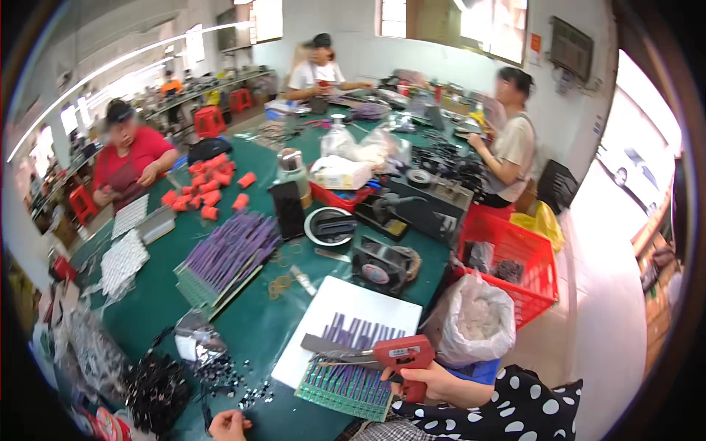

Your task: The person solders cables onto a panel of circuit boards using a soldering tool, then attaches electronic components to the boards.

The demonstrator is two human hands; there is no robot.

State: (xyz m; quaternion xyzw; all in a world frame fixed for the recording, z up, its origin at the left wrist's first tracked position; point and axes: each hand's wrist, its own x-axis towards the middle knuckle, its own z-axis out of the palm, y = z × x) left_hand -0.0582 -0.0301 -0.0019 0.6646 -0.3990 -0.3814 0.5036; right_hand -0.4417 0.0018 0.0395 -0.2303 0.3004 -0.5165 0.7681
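My right hand (450,386) is wrapped round the handle of a red pistol-shaped tool (403,353). A long, flat grey piece (334,347) reaches left from the tool's front. Beneath it lies a green circuit board panel (342,393) with a row of purple strips, partly on a white board (323,298). At the lower edge my left hand (229,425) has its fingers pinched together; whatever they hold is too small to make out. Small black and silver parts (254,395) lie scattered beside it, near a clear plastic bag (200,344) and a bundle of black wires (156,389).
More purple-stripped panels (228,257) are stacked mid-table, near orange-red cylinders (209,184). A black fan-like device (379,266) stands behind the white board. On my right are a lined bin (482,316) and a red crate (526,268). Three people work round the table.
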